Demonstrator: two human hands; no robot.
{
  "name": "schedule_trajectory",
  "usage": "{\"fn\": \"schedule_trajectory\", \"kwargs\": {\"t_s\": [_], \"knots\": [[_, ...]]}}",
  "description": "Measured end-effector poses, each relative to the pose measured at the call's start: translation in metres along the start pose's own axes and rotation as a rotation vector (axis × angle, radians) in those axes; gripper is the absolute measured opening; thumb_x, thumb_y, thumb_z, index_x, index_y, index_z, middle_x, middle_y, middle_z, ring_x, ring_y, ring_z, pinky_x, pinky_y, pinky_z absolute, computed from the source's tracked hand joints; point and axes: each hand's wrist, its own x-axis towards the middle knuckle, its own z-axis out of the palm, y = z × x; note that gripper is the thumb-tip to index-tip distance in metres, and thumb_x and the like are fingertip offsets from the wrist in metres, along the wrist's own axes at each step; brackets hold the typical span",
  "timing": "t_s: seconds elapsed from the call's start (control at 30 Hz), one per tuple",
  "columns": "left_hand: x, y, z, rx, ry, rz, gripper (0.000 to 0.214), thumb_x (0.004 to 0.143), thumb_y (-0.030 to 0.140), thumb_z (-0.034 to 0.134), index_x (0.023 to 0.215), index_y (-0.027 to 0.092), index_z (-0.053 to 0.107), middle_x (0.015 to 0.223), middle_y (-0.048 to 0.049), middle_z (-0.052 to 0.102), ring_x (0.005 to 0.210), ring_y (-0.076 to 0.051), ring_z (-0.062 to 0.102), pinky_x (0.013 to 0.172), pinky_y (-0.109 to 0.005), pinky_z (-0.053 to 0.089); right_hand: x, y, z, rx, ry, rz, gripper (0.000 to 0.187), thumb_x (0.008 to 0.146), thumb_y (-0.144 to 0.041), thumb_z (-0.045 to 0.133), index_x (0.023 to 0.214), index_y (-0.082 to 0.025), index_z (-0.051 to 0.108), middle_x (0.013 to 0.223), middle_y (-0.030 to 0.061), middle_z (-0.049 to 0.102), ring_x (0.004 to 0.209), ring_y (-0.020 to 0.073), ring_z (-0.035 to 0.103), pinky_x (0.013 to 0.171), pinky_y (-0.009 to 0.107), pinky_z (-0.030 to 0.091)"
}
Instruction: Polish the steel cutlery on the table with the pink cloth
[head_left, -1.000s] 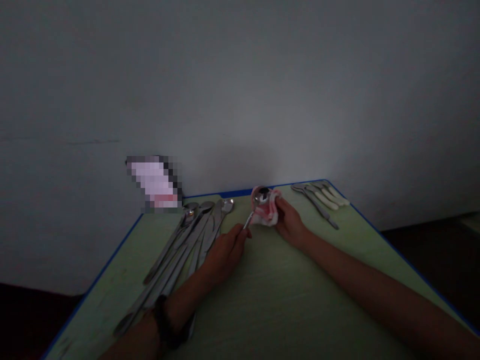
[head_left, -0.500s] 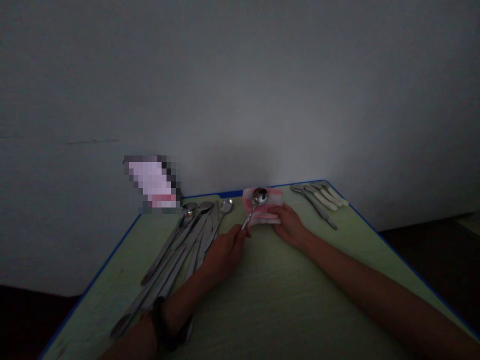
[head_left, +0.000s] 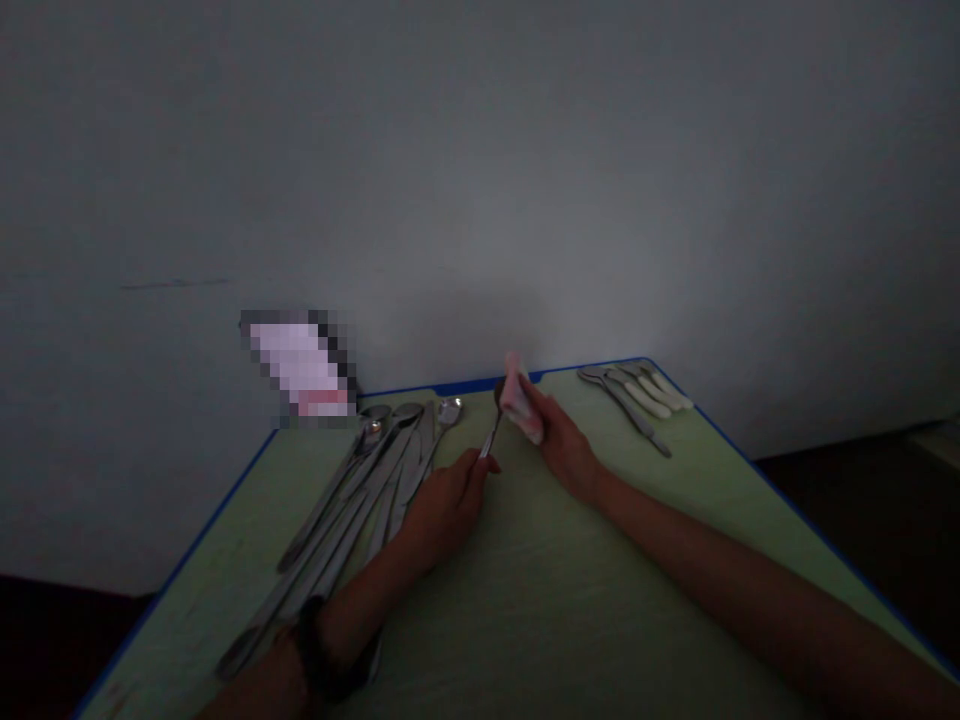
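Note:
My left hand (head_left: 454,497) is closed around the handle of a metal spoon (head_left: 490,436), its bowl end pointing away from me. Over the right part of that bowl lies a pink and white cloth (head_left: 520,402), which my right hand (head_left: 564,446) holds folded between its fingers. The cloth covers much of the bowl, and whether it presses on the metal I cannot tell. Under and beside my left forearm lies a pile of long metal spoons and other cutlery (head_left: 360,510). One shiny spoon (head_left: 448,411) lies just beyond my left hand.
Several white-handled utensils (head_left: 660,390) and a grey metal one (head_left: 634,415) lie at the table's back right. A pixelated upright object (head_left: 300,370) leans at the back left. The green table (head_left: 570,600) has a blue edge and meets a grey wall (head_left: 480,180).
My right hand has brought the cloth from lying spread behind the spoon to folded against its bowl. The left hand keeps its grip, nearly in place.

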Motion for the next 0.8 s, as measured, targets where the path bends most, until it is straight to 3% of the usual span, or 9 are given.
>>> {"fn": "schedule_trajectory", "kwargs": {"t_s": [0.1, 0.2, 0.27, 0.43, 0.57, 0.8], "knots": [[-0.001, 0.000, -0.001, -0.012, -0.020, 0.015, 0.039, 0.093, 0.037, 0.022, 0.099, 0.018, 0.056, 0.065, -0.0006, 0.059, 0.063, -0.017, 0.057, 0.059, -0.026, 0.038, -0.002, -0.001, -0.003, -0.101, 0.063, -0.006, 0.042, 0.081, -0.055, 0.040, 0.099, -0.023, 0.061, 0.099, 0.0031, 0.064, 0.099, 0.0200, 0.055, 0.084, 0.034, 0.041], [-0.003, 0.000, -0.002, 0.009, -0.068, 0.062, 0.039, 0.093, 0.036, 0.022, 0.102, 0.018, 0.055, 0.060, 0.0010, 0.056, 0.059, -0.016, 0.056, 0.058, -0.025, 0.038, -0.004, 0.003, -0.003, -0.148, 0.180, 0.026, 0.032, 0.071, -0.047, 0.059, 0.088, -0.021, 0.052, 0.073, -0.0017, 0.060, 0.066, 0.0134, 0.055, 0.059, 0.025, 0.041], [-0.004, 0.000, -0.002, 0.029, -0.100, 0.099, 0.038, 0.093, 0.036, 0.022, 0.103, 0.018, 0.055, 0.059, 0.0016, 0.055, 0.058, -0.015, 0.056, 0.058, -0.025, 0.038, -0.004, 0.005, -0.003, -0.102, 0.212, 0.066, 0.038, 0.065, -0.043, 0.066, 0.088, -0.022, 0.044, 0.064, -0.0053, 0.056, 0.055, 0.0108, 0.050, 0.050, 0.022, 0.037], [-0.006, -0.002, -0.005, 0.038, -0.144, 0.162, 0.037, 0.093, 0.035, 0.023, 0.102, 0.019, 0.054, 0.062, 0.0014, 0.056, 0.059, -0.014, 0.056, 0.060, -0.024, 0.039, -0.004, 0.000, -0.001, -0.028, 0.188, 0.112, 0.050, 0.063, -0.039, 0.068, 0.101, -0.022, 0.043, 0.080, 0.0011, 0.064, 0.064, 0.0137, 0.058, 0.055, 0.024, 0.043], [-0.007, 0.001, -0.009, 0.011, -0.184, 0.179, 0.038, 0.093, 0.036, 0.023, 0.102, 0.019, 0.055, 0.058, 0.0024, 0.052, 0.060, -0.014, 0.054, 0.060, -0.024, 0.039, -0.004, -0.002, -0.002, -0.180, 0.181, 0.036, 0.032, 0.071, -0.045, 0.060, 0.087, -0.018, 0.055, 0.072, 0.0006, 0.060, 0.060, 0.0119, 0.053, 0.054, 0.024, 0.039], [-0.005, 0.007, -0.013, -0.144, -0.208, 0.142, 0.040, 0.092, 0.039, 0.024, 0.100, 0.018, 0.058, 0.057, 0.0034, 0.048, 0.059, -0.013, 0.051, 0.058, -0.023, 0.039, -0.004, 0.004, -0.004, -0.178, 0.221, 0.072, 0.044, 0.078, -0.057, 0.045, 0.078, -0.016, 0.060, 0.064, 0.0005, 0.057, 0.058, 0.0123, 0.048, 0.055, 0.024, 0.036]]}}
